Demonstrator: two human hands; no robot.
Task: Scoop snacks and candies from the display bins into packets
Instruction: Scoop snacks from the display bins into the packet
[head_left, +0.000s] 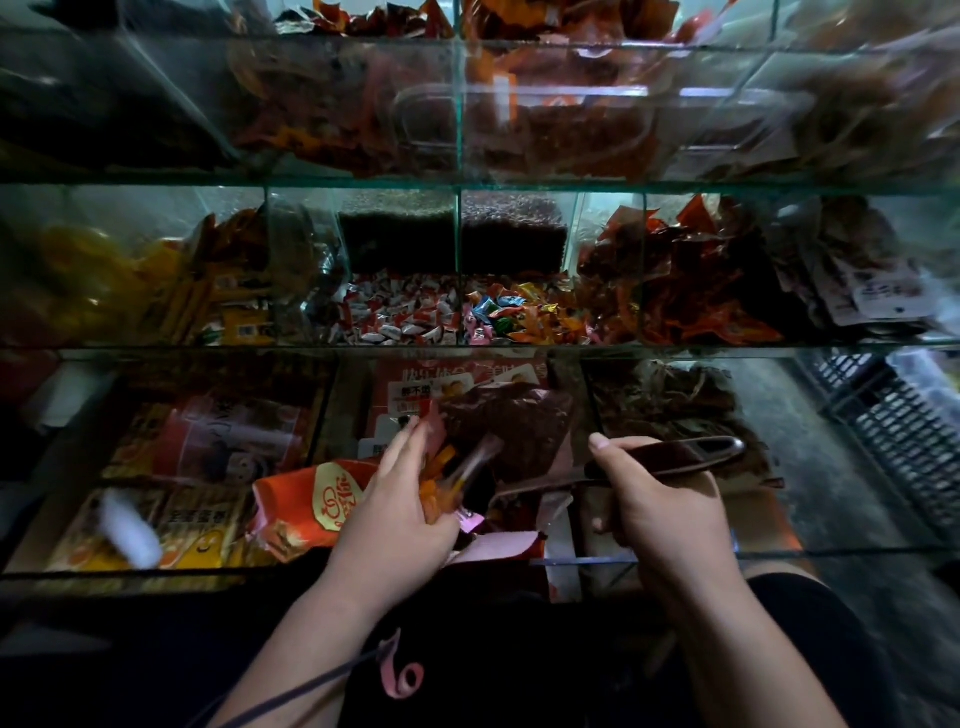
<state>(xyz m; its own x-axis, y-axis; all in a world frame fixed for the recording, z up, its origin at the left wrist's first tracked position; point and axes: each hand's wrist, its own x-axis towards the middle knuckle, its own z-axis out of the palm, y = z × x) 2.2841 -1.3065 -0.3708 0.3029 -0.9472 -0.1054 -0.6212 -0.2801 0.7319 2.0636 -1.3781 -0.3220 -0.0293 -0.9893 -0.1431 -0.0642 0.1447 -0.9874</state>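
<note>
Over the lowest glass bin (156, 571), the right hand (660, 514) clenches its fingers round the scoop (675, 457). The left hand (395, 509) grips the red packet (311, 504). Tipped early, the scoop could spill orange candies (441, 467) beside it.

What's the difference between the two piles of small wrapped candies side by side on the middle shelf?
The left candies wear red-and-white wrappers; the right candies are mixed: blue, green, orange, pink. The left candies look like one kind, the right candies like several. Both are small wrapped sweets, split by a glass divider.
</note>
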